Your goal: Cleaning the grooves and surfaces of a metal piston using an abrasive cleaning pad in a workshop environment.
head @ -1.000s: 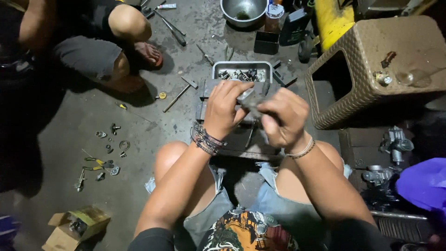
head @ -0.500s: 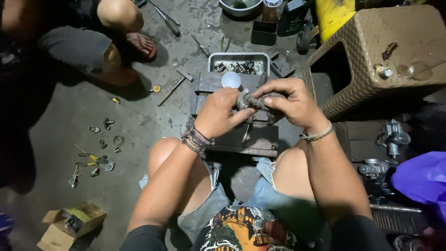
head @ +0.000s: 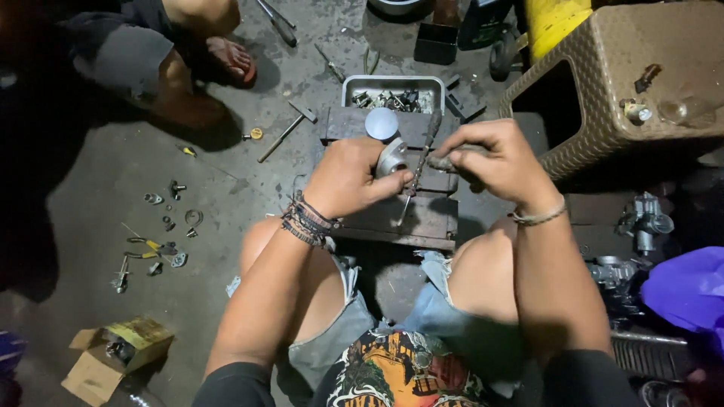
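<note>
- Assembly work, mid-step, by the look of it: fitting or cleaning a small metal part (head: 392,158).
- Left hand (head: 343,179) closed round that part, held just above a wooden block (head: 422,218).
- Right hand (head: 494,160) pinched shut on a dark rod-like piece (head: 445,163), tip almost at the part.
- Thin tool (head: 419,167) between both hands; whose grip, cannot tell.
- Beyond the hands, a tray (head: 354,84) of small bits.
- Next, likely: steady alignment, gentle push or twist.

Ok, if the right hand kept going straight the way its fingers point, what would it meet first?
The right hand points left, toward the left hand. First in line looks like the round metal part that the left hand holds, though depth is hard to judge.
</note>
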